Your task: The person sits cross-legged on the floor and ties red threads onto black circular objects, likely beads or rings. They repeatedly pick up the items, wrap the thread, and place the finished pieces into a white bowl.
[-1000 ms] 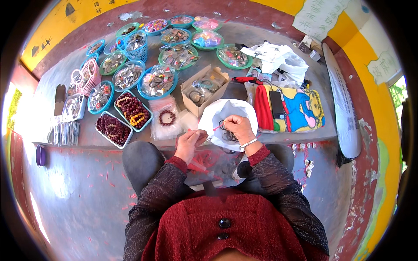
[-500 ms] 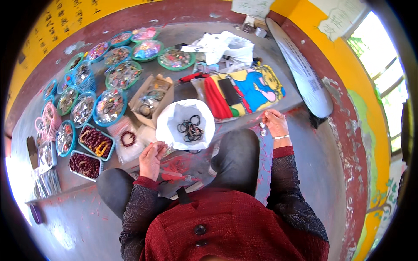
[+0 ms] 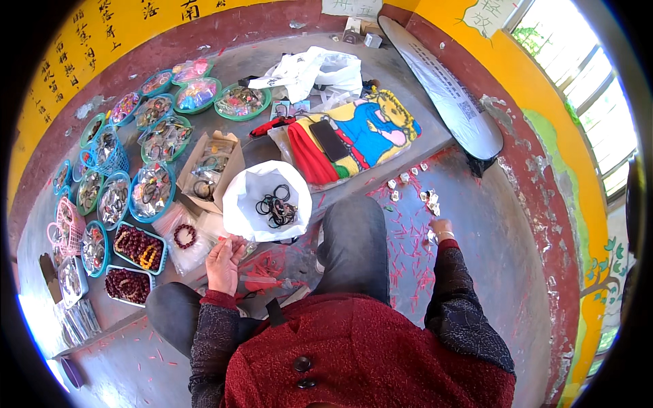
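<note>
We see the left hand (image 3: 223,264) open, palm up, at 7 o'clock of the white bag (image 3: 253,204) holding black rings (image 3: 275,207). The right hand (image 3: 441,230) reaches the floor by paper scraps (image 3: 430,200); its grip we cannot tell.

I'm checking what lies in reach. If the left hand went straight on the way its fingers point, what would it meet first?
Probably the white bag of dark rings, just beyond the left hand; its fingers point up toward the bag's lower edge. Depth is unclear.
</note>
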Available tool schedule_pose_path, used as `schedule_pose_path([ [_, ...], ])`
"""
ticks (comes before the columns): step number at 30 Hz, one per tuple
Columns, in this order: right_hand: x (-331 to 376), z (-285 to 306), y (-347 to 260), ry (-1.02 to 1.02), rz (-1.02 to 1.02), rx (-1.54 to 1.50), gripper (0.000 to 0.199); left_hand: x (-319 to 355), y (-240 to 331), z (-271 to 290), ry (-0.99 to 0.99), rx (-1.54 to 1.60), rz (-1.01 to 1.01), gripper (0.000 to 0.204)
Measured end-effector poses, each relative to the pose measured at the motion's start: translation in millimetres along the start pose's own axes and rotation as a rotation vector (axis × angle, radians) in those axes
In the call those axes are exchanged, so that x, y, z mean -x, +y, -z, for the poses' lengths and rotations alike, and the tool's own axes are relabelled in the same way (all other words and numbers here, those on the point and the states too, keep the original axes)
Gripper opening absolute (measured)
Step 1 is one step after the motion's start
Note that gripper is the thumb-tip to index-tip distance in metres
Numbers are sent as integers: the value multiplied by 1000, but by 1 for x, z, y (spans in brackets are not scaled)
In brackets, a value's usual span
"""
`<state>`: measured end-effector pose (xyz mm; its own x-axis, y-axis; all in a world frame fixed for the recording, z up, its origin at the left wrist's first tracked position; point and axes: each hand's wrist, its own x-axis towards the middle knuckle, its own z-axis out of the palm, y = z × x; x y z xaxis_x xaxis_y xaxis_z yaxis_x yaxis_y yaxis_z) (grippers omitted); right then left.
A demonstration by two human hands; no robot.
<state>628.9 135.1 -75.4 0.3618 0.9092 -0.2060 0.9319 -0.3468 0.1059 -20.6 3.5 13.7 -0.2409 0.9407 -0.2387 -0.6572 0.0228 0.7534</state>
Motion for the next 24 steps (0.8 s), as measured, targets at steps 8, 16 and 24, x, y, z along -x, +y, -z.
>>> schedule_pose_path([
  [8, 62, 163, -259, 119, 524, -1067, 22, -1, 3, 6, -28, 85, -34, 17],
  [16, 185, 122, -455, -1051, 984, -1345, 30, 2, 16, 5, 24, 105, -29, 20],
  [24, 213, 113, -462, -1017, 977, -1203, 13, 2, 16, 3, 12, 188, 23, 22],
])
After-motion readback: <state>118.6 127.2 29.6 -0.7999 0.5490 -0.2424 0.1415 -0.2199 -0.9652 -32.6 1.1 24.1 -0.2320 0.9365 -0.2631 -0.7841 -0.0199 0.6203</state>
